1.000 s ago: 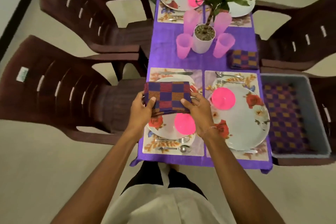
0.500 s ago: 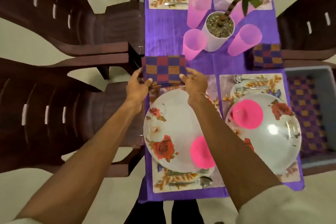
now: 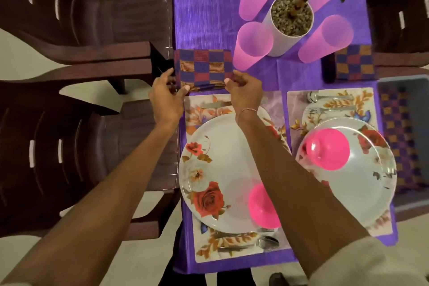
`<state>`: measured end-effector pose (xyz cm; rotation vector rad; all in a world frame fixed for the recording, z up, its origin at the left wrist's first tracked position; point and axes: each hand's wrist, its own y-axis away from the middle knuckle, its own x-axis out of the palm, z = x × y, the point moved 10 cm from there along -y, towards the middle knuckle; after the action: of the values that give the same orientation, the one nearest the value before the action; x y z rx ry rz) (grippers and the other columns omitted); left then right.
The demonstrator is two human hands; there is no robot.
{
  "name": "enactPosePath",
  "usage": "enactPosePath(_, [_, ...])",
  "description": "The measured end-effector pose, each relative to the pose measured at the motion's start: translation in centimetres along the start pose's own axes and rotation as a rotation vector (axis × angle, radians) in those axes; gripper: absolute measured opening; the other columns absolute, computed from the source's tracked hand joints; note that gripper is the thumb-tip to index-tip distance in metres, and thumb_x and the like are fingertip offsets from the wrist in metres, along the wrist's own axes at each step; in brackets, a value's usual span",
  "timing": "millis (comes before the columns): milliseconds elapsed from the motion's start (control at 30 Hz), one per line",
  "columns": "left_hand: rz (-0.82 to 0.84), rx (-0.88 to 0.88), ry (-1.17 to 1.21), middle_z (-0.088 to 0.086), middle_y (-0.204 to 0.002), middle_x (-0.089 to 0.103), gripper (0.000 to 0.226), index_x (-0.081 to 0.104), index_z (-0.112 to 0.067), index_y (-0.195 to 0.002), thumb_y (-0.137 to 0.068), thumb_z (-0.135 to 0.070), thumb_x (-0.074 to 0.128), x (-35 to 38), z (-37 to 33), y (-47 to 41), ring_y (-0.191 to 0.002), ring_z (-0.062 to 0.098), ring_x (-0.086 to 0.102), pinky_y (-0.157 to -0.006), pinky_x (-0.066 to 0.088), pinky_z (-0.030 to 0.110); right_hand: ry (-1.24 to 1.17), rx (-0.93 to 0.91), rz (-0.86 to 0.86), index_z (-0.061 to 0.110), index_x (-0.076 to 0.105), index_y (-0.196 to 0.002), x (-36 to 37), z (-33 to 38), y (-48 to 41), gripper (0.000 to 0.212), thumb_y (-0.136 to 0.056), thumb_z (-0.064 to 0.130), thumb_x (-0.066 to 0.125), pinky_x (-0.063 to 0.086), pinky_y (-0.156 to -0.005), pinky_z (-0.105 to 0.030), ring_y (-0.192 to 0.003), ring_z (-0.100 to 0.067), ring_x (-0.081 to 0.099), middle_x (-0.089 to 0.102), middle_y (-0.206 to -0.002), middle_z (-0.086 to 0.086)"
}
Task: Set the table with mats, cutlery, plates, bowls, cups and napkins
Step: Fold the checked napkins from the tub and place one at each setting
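Note:
A folded checkered napkin [image 3: 204, 68] lies on the purple tablecloth [image 3: 204, 21] just beyond the near-left floral mat [image 3: 199, 109]. My left hand [image 3: 166, 97] pinches its near-left corner and my right hand [image 3: 243, 93] pinches its near-right corner. On that mat sits a white rose-patterned plate [image 3: 216, 169] with a pink bowl [image 3: 261, 204], partly hidden by my right forearm. The near-right plate [image 3: 362, 176] also carries a pink bowl [image 3: 327, 148]. A second napkin [image 3: 354, 62] lies at the right edge.
A white plant pot [image 3: 290, 23] stands mid-table with pink cups [image 3: 253, 44] around it. Cutlery [image 3: 246, 244] lies on the mats. A grey bin [image 3: 404, 137] holding checkered cloths sits on the right chair. Brown plastic chairs [image 3: 76, 30] flank the left side.
Both hands carried the napkin from above the near-left plate forward to the cloth beyond the mat, where it now lies flat. My view moved closer over the table.

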<state>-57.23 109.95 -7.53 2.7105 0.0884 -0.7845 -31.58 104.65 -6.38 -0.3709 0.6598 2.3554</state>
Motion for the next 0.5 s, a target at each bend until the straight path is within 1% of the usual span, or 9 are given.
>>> enactPosePath(33, [0.008,0.015,-0.022,0.001,-0.133,0.064,0.060,0.055,-0.022,-0.145,-0.090,-0.032,0.079,-0.1,-0.2,0.0,-0.119,0.013,0.062,-0.088,0.055,0.019,0.030,-0.013,0.015,0.011,0.074,-0.121,-0.1,0.4,0.2,0.032,-0.090,0.015,0.078,0.057,-0.098,-0.035,-0.098,-0.016,0.072,0.077,-0.110,-0.001])
enactPosePath(67, [0.027,0.024,-0.064,0.001,-0.136,0.062,0.062,0.054,-0.022,-0.146,-0.090,-0.035,0.078,-0.1,-0.4,0.1,-0.123,0.016,0.060,-0.095,0.057,0.029,0.059,-0.027,0.023,0.011,0.073,-0.122,-0.4,0.8,0.4,0.034,-0.090,0.017,0.078,0.056,-0.098,-0.035,-0.100,-0.016,0.070,0.076,-0.112,-0.002])
enactPosePath(100, [0.041,0.032,-0.118,0.003,-0.141,0.058,0.066,0.050,-0.022,-0.149,-0.091,-0.038,0.077,-0.1,-0.6,0.4,-0.129,0.019,0.056,-0.103,0.054,0.037,0.095,-0.041,0.027,0.012,0.072,-0.123,-0.8,1.0,0.6,0.035,-0.090,0.020,0.078,0.056,-0.098,-0.035,-0.102,-0.016,0.069,0.075,-0.114,-0.001])
enactPosePath(167, [0.035,0.036,-0.256,0.009,-0.151,0.047,0.076,0.039,-0.019,-0.156,-0.093,-0.043,0.074,-0.6,-1.4,1.9,-0.140,0.026,0.044,-0.110,0.044,0.044,0.179,-0.091,0.033,0.016,0.070,-0.125,-2.0,1.6,0.9,0.036,-0.091,0.025,0.078,0.057,-0.099,-0.037,-0.106,-0.018,0.067,0.072,-0.117,0.000])
enactPosePath(233, [-0.020,0.094,-0.352,0.011,-0.154,0.042,0.079,0.034,-0.018,-0.158,-0.094,-0.046,0.071,-1.6,-3.2,4.1,-0.142,0.028,0.039,-0.113,0.038,0.048,0.273,-0.178,0.053,0.020,0.067,-0.127,-3.6,2.4,1.6,0.037,-0.092,0.028,0.076,0.056,-0.097,-0.039,-0.110,-0.021,0.064,0.069,-0.120,-0.001])
enactPosePath(300, [-0.046,0.196,-0.411,0.010,-0.153,0.042,0.075,0.034,-0.020,-0.157,-0.095,-0.046,0.068,-1.8,-5.3,6.9,-0.140,0.029,0.040,-0.112,0.036,0.051,0.357,-0.297,0.072,0.019,0.066,-0.130,-5.7,3.3,2.9,0.041,-0.092,0.028,0.074,0.052,-0.097,-0.039,-0.112,-0.025,0.061,0.067,-0.122,-0.004])
enactPosePath(400, [-0.044,0.316,-0.457,0.011,-0.151,0.044,0.070,0.038,-0.021,-0.155,-0.093,-0.043,0.061,-0.6,-8.3,11.8,-0.134,0.032,0.044,-0.103,0.038,0.052,0.415,-0.485,0.049,0.016,0.064,-0.133,-10.4,4.5,5.5,0.042,-0.091,0.022,0.070,0.045,-0.100,-0.041,-0.112,-0.030,0.057,0.065,-0.123,-0.007])
enactPosePath(433, [-0.035,0.342,-0.460,0.011,-0.152,0.044,0.070,0.038,-0.022,-0.155,-0.094,-0.046,0.060,0.1,-9.3,13.5,-0.135,0.032,0.044,-0.103,0.038,0.053,0.444,-0.529,0.031,0.016,0.063,-0.133,-12.3,4.7,6.3,0.044,-0.091,0.023,0.069,0.044,-0.101,-0.042,-0.113,-0.032,0.056,0.064,-0.125,-0.008])
enactPosePath(500, [-0.007,0.398,-0.469,0.008,-0.156,0.042,0.071,0.038,-0.023,-0.156,-0.096,-0.056,0.057,2.3,-11.6,17.2,-0.141,0.030,0.040,-0.109,0.035,0.055,0.517,-0.596,-0.006,0.016,0.061,-0.136,-16.8,4.6,7.4,0.047,-0.091,0.029,0.064,0.043,-0.103,-0.044,-0.116,-0.034,0.055,0.064,-0.128,-0.009])
